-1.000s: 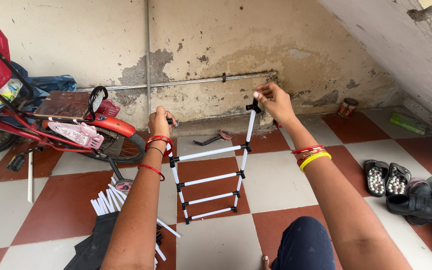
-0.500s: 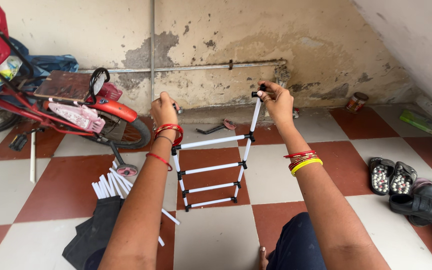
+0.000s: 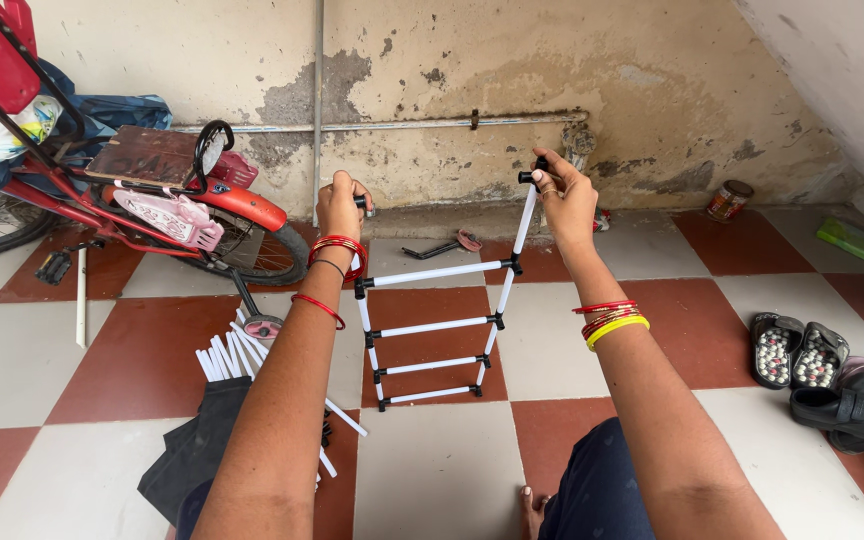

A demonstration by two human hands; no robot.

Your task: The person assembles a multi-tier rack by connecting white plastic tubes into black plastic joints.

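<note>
**Ladder-like frame held upright by both top corners**

- Frame (image 3: 439, 330): white tubes joined by black connectors, four rungs between two side rails. Held upright over the red-and-white checked floor (image 3: 142, 360); whether its bottom end touches the tiles I cannot tell.
- Left hand (image 3: 340, 207): closed in a fist around the top of the left rail, a black connector showing just past the knuckles. Red bangles and a dark thread on the wrist.
- Right hand (image 3: 564, 200): fingers pinched on the black connector at the top of the right rail, which rises higher than the left. Red and yellow bangles on the forearm.
- Open room: bare tiles to the right of the frame, between it and the footwear. Tiles beyond the frame run to the stained wall (image 3: 512, 70), where a horizontal pipe (image 3: 392, 125) sits well apart behind the hands.
- Left edge: loose white tubes (image 3: 227, 355) fanned on the floor near the left forearm, partly on a black cloth (image 3: 197, 450). A red child's bicycle (image 3: 172, 215) stands further left, its small side wheel close to the tubes.
- Right edge: sandals and shoes (image 3: 832, 375) clustered at the frame's border of view.
- Small tin (image 3: 728, 200) by the far wall, right side.
- Person's knee in dark blue cloth low in view, near the frame's foot.
</note>
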